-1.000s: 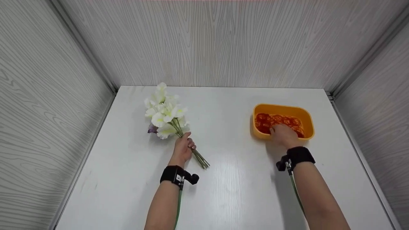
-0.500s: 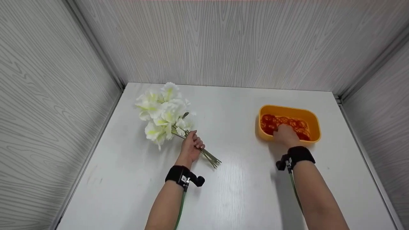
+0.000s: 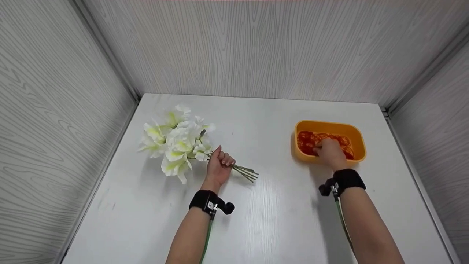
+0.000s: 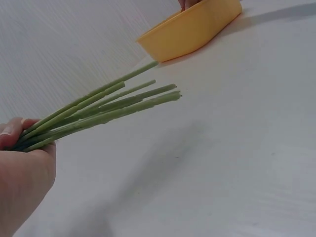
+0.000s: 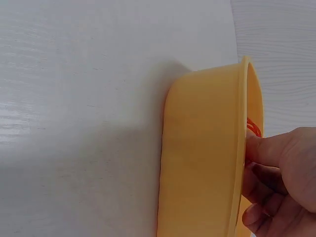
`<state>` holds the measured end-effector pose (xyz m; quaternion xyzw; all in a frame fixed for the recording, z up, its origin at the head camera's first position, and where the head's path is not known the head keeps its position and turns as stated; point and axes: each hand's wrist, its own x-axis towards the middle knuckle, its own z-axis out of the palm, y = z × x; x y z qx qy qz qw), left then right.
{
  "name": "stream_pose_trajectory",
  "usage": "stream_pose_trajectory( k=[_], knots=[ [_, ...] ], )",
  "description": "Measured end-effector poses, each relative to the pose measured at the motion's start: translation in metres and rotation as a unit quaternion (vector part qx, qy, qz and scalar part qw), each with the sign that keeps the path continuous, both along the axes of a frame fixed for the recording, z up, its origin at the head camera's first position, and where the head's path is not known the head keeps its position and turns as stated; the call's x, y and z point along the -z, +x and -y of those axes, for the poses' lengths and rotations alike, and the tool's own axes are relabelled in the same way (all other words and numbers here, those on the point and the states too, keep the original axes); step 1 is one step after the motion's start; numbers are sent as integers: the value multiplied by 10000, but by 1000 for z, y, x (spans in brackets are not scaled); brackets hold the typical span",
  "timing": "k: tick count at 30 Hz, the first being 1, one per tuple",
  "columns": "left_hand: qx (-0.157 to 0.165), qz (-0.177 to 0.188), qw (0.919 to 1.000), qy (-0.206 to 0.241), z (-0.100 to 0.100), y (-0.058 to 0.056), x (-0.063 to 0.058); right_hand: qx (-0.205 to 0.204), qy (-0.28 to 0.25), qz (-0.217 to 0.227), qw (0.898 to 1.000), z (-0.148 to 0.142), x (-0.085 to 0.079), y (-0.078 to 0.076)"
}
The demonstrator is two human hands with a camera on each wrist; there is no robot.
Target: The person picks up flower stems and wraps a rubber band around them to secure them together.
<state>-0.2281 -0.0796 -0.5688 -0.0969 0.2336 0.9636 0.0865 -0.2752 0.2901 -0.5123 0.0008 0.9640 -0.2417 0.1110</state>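
My left hand [image 3: 218,167] grips a bundle of thin green stems belonging to a bouquet of white flowers [image 3: 179,141] with yellow-green centres. The blooms spread to the left of the hand, and the bare stem ends [image 4: 118,101] stick out on its right. On the right, my right hand [image 3: 331,152] reaches over the near rim of an orange-yellow plastic box [image 3: 353,137]. Thin red rubber bands [image 3: 306,139] lie looped inside it. Thumb and fingers pinch together there, with a red loop [image 5: 254,127] beside the thumb near rim height; the fingertips are partly hidden by the box wall.
Both things are on a white tabletop [image 3: 263,146]. Wood-grained panels enclose it at the back [image 3: 234,47], left and right. Each wrist wears a black strap with a camera and a green cable.
The bouquet has turned in my left hand's grip so its blooms swing left and down and the stems lie flatter. My right hand stays in the box, shifting only slightly.
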Motion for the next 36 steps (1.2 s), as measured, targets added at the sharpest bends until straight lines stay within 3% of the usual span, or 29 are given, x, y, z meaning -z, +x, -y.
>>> stream_pose_trajectory(
  k=[8, 18, 29, 32, 36],
  knots=[
    [35, -172, 9996, 241, 2, -1, 0, 88, -496, -177, 9986, -1, -4, 0],
    [112, -253, 9992, 288, 0, 0, -2, 63, -578, -634, 9963, 2, -6, 3],
    [106, -724, 9940, 811, -5, 0, -11, -542, -1116, -1017, 9870, 37, -18, 13],
    [-29, -837, 9921, 929, -10, 1, -17, -811, -1324, -1127, 9814, 54, -17, 19],
    [-325, -978, 9886, 1102, -17, 1, -25, -1019, -1539, -944, 9783, 78, -15, 27]
  ],
)
